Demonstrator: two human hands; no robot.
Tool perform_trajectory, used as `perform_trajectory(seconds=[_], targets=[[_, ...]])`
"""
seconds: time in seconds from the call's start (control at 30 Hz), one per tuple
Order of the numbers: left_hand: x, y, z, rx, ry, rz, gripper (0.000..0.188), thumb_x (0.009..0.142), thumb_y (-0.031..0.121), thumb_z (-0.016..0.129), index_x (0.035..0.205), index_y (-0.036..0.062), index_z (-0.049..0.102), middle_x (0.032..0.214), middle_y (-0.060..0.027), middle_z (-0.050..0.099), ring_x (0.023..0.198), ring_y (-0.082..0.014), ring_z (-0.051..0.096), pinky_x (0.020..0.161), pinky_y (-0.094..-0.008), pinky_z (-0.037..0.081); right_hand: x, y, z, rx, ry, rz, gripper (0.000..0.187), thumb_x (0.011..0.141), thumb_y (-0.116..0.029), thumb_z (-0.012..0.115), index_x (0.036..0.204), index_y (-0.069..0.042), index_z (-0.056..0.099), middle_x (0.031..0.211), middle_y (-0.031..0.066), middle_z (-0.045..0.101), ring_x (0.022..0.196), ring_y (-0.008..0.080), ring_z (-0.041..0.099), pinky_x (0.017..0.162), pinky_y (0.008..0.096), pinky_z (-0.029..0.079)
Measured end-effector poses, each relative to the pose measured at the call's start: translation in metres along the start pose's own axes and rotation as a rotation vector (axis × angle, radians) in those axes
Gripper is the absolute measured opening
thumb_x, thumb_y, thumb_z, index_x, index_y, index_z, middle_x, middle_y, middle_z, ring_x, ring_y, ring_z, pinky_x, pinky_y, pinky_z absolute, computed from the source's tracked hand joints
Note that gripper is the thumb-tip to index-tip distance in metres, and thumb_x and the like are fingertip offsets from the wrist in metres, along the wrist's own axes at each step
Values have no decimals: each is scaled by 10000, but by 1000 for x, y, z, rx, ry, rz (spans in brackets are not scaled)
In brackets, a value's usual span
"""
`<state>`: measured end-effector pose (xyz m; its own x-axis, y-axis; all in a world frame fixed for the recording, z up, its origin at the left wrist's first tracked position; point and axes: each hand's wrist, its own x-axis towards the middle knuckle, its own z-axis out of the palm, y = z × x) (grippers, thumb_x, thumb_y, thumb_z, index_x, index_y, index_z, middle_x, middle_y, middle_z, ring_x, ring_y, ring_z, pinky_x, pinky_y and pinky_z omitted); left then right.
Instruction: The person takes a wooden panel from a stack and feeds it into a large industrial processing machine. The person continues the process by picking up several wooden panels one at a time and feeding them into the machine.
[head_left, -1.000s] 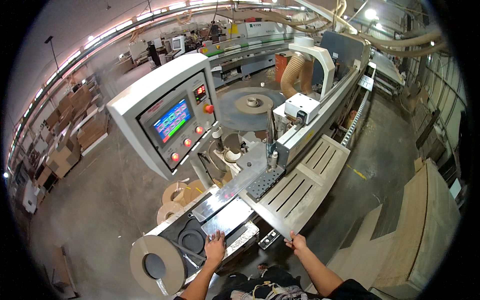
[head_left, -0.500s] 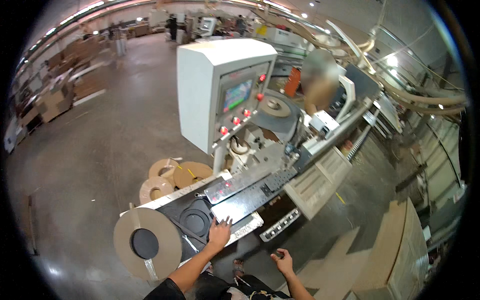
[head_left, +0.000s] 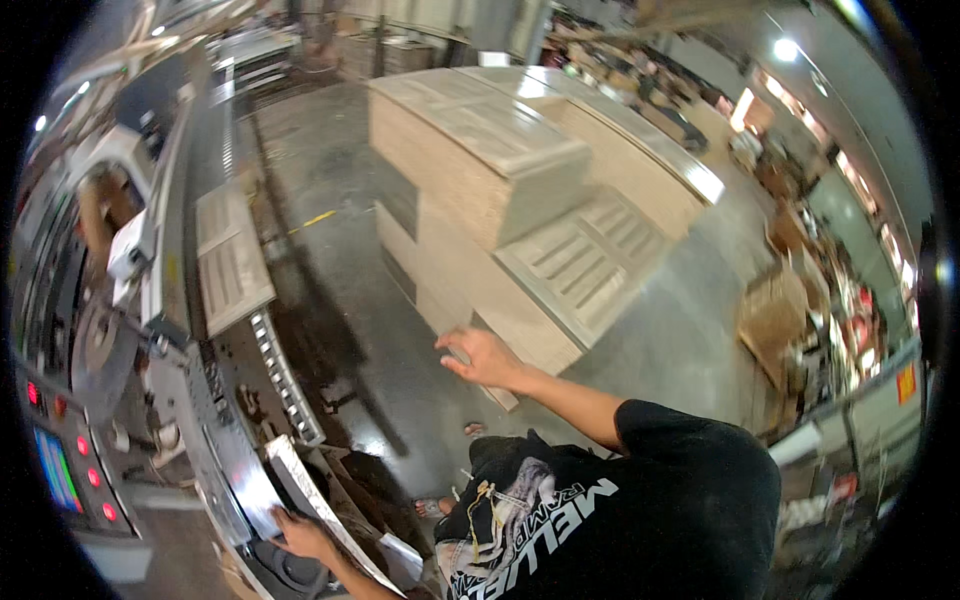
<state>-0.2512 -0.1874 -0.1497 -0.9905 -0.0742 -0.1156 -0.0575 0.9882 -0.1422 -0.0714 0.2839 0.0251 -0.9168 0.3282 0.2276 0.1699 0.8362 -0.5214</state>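
My left hand (head_left: 302, 537) rests by the end of the machine's shiny metal bed (head_left: 245, 485), fingers spread and nothing held. Beside it lies a flat black item (head_left: 290, 572), partly covered by the hand. Out in front of my body, my right hand (head_left: 480, 358) hangs in the air with loosely bent, parted fingers and holds nothing. Past that hand stands a large stack of pale wooden panels (head_left: 465, 240), with a slatted cabinet door (head_left: 590, 265) lying on its lower step. Another framed wooden door (head_left: 232, 262) sits along the machine's side.
A control panel with a screen (head_left: 58, 470) and red-lit buttons is at the far left. Below the machine runs a roller rail (head_left: 287, 380). A yellow strip (head_left: 312, 222) marks the grey floor. Cardboard boxes (head_left: 772, 320) stand at the right.
My view has swung to the right, from the control box and tape rolls toward the panel stack. My right hand has risen outward; my left hand stays at the machine bed's end.
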Motion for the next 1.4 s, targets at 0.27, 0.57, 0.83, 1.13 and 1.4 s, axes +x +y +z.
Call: perform_trajectory(seconds=[0.27,0.57,0.83,1.13,1.4], targets=[[-26,23,-48,-232,225,100,525,962,504,523,1143,28,656,987,-243,686,840,-418,658,679,-513,529,-91,149,-108,-314,319,583,610,856,-453,678,1287,-43,544,1321,182,552,1234,344,513,1032,434,435],[-119,206,-57,-662,-110,448,515,936,421,638,1209,-16,640,1205,-220,647,994,-373,639,809,-454,537,-161,200,-67,-249,26,576,1068,779,-662,659,1524,-26,233,1586,267,102,1488,395,35,1214,533,26],[-163,410,-60,-1119,-1126,519,601,988,529,512,1208,-28,569,970,-107,618,823,-200,580,715,-340,467,-162,183,-75,46,174,527,1132,719,-693,678,1505,10,266,1562,312,151,1485,431,-5,1202,539,-25],[-266,536,-145,-999,-1017,696,791,956,640,445,1325,-58,494,1186,-194,613,1096,-325,608,903,-470,517,-160,185,-64,233,239,484,1280,652,-727,700,1487,101,193,1576,297,125,1497,384,-7,1214,502,-47],[-232,560,-129,-736,-904,786,767,954,601,497,1304,-82,509,1142,-210,637,1005,-320,656,796,-432,563,-153,187,-56,106,245,478,1278,621,-688,740,1484,92,209,1576,296,137,1495,393,41,1215,508,-34]])
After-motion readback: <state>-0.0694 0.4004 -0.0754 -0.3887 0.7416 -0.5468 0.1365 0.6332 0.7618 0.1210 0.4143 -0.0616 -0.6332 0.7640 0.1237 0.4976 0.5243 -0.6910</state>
